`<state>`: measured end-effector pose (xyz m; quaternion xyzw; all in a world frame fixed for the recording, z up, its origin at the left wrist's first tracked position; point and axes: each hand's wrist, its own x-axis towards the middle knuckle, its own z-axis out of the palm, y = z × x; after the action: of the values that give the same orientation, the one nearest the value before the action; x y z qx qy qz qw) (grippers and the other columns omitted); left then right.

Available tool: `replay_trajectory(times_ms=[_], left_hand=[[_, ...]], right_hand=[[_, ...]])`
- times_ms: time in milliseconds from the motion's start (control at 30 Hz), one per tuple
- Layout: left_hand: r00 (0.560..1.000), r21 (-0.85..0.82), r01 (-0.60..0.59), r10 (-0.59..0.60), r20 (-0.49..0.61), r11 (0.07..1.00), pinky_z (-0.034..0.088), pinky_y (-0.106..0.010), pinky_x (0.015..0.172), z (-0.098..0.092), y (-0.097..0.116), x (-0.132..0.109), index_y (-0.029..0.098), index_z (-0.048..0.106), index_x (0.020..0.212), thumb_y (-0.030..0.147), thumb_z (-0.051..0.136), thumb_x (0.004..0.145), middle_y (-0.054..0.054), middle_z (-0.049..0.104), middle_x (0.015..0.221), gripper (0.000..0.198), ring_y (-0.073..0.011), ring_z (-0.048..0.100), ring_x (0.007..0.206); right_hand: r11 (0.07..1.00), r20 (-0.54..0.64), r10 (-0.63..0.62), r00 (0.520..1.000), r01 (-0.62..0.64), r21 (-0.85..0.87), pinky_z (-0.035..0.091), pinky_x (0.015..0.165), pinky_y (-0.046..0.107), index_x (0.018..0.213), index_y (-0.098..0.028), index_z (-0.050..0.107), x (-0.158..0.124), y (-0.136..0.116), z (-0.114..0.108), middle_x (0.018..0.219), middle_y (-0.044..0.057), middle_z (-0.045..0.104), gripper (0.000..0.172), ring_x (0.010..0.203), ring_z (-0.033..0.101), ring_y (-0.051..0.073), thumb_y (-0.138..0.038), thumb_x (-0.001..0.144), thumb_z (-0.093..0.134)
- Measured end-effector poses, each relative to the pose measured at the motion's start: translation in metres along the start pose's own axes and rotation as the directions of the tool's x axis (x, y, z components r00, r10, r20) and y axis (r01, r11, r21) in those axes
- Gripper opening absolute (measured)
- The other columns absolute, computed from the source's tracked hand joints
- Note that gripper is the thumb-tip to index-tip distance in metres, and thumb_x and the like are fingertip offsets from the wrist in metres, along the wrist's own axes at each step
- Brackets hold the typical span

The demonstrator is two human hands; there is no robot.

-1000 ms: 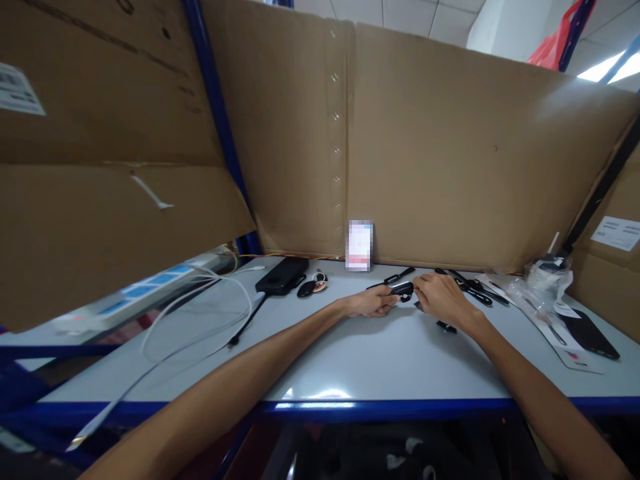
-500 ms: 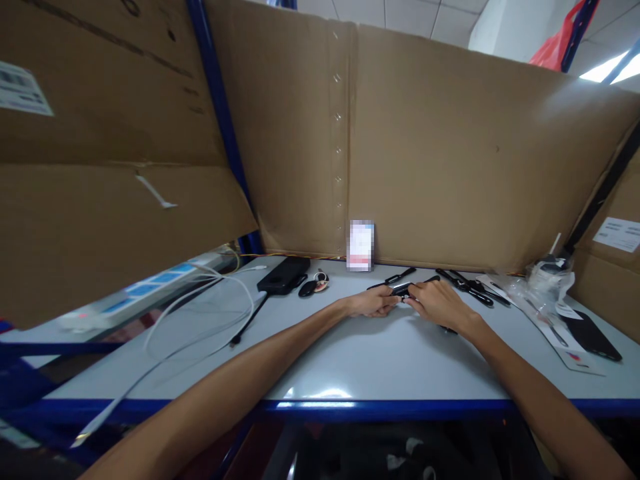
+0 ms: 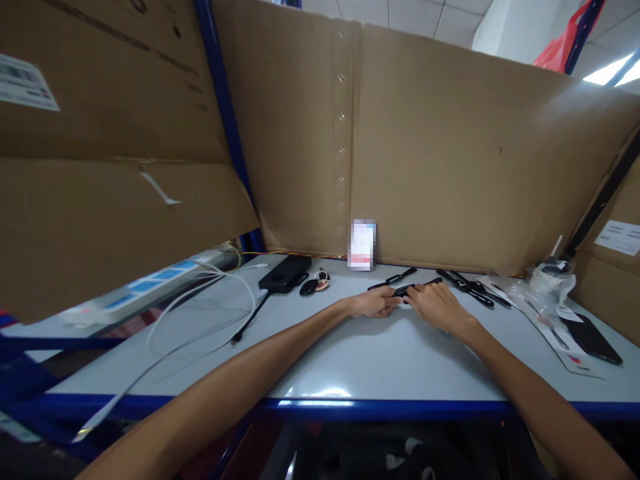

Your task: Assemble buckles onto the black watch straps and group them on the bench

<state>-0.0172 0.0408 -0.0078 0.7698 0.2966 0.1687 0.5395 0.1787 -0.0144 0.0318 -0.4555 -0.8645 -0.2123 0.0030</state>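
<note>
Both my hands meet near the back middle of the pale table [image 3: 350, 360]. My left hand [image 3: 373, 304] and my right hand [image 3: 434, 304] are closed together on a small black part [image 3: 403, 291], fingertips pinching it from either side. A thin black strap piece [image 3: 424, 283] sticks out past my right fingers. Another slim black piece [image 3: 393, 278] lies just behind my hands. Several more black strap-like pieces [image 3: 473, 287] lie to the right of my right hand.
A black power bank [image 3: 285, 273] and a key fob [image 3: 313, 285] lie left of my hands, with white cables [image 3: 200, 313] and a power strip [image 3: 135, 293] further left. Plastic bags [image 3: 543, 283] and a black phone [image 3: 590, 337] lie right. Cardboard walls [image 3: 450, 153] enclose the back.
My right hand has slid left and closed in on the black part, covering the small dark piece that lay beside my wrist. The view has shifted slightly.
</note>
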Motion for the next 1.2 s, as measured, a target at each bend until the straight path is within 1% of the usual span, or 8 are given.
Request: replay_trajectory(times_ms=[167,333,433,567,767,900,1000,1200], left_hand=[[1.000,-0.003,0.003,-0.003,-0.003,1.000,0.015,-0.025,0.038,0.000,-0.005,0.002,0.022,0.035,0.057,0.056,0.051,0.089,0.006,0.029,0.044,0.049,-0.0063,0.023,0.038],[0.991,0.075,0.002,0.008,-0.135,0.997,0.019,-0.024,0.042,0.006,-0.008,0.003,0.021,0.036,0.059,0.053,0.047,0.090,0.006,0.033,0.045,0.045,-0.0072,0.026,0.041],[0.951,0.218,-0.046,0.110,-0.288,0.975,0.027,-0.023,0.048,0.015,-0.006,0.004,0.019,0.045,0.065,0.047,0.044,0.091,0.003,0.043,0.050,0.038,-0.0095,0.035,0.048],[0.824,0.430,-0.075,0.299,-0.482,0.900,0.036,-0.025,0.061,0.028,-0.003,0.003,0.016,0.056,0.078,0.034,0.042,0.092,-0.002,0.057,0.068,0.027,-0.0143,0.049,0.064],[0.759,0.375,-0.106,0.318,-0.568,0.921,0.038,-0.025,0.061,0.035,-0.004,0.007,0.017,0.055,0.077,0.037,0.043,0.093,-0.001,0.056,0.065,0.028,-0.0141,0.050,0.061],[0.863,-0.024,-0.121,0.093,-0.496,0.992,0.026,-0.022,0.041,0.039,-0.005,0.010,0.022,0.039,0.064,0.056,0.043,0.090,0.007,0.036,0.047,0.043,-0.0082,0.033,0.039],[0.927,-0.214,-0.144,0.056,-0.370,0.966,0.019,-0.021,0.034,0.042,-0.003,0.009,0.023,0.034,0.063,0.067,0.049,0.084,0.010,0.030,0.044,0.051,-0.0057,0.025,0.033],[0.965,-0.271,-0.151,0.083,-0.247,0.951,0.021,-0.019,0.033,0.049,0.006,0.000,0.022,0.035,0.065,0.072,0.055,0.080,0.010,0.033,0.043,0.055,-0.0043,0.027,0.032]], right_hand=[[0.974,-0.003,0.180,0.984,-0.178,0.139,0.040,0.067,0.028,0.098,-0.014,0.069,0.005,-0.012,0.010,0.092,0.014,0.074,0.033,0.083,0.070,0.025,-0.025,0.100,0.038],[0.768,0.082,0.439,0.895,-0.421,0.482,0.039,0.064,0.025,0.076,-0.017,0.071,0.013,-0.014,0.016,0.081,0.009,0.075,0.030,0.078,0.068,0.020,-0.025,0.092,0.046],[0.527,0.180,0.452,0.874,-0.424,0.737,0.040,0.057,0.022,0.069,-0.016,0.067,0.017,-0.010,0.021,0.065,0.004,0.070,0.031,0.058,0.062,0.014,-0.023,0.090,0.046],[0.184,0.211,0.452,0.867,-0.322,0.929,0.035,0.042,0.021,0.065,-0.015,0.061,0.020,-0.009,0.031,0.054,0.002,0.063,0.032,0.038,0.046,0.009,-0.025,0.089,0.043],[0.084,0.148,0.420,0.895,-0.201,0.976,0.033,0.039,0.019,0.065,-0.016,0.057,0.022,-0.008,0.036,0.048,-0.001,0.057,0.033,0.034,0.044,0.008,-0.035,0.090,0.048],[0.149,0.117,0.436,0.892,-0.199,0.969,0.030,0.036,0.019,0.058,-0.017,0.052,0.023,0.006,0.036,0.045,0.000,0.054,0.052,0.032,0.043,0.007,-0.054,0.094,0.044],[0.171,0.065,0.519,0.852,-0.178,0.969,0.031,0.036,0.019,0.060,-0.018,0.051,0.025,0.020,0.038,0.047,0.000,0.055,0.057,0.033,0.044,0.008,-0.065,0.092,0.043],[-0.085,0.152,0.501,0.852,-0.126,0.988,0.039,0.041,0.019,0.070,-0.016,0.057,0.028,0.031,0.042,0.062,0.004,0.062,0.051,0.051,0.055,0.011,-0.064,0.086,0.055]])
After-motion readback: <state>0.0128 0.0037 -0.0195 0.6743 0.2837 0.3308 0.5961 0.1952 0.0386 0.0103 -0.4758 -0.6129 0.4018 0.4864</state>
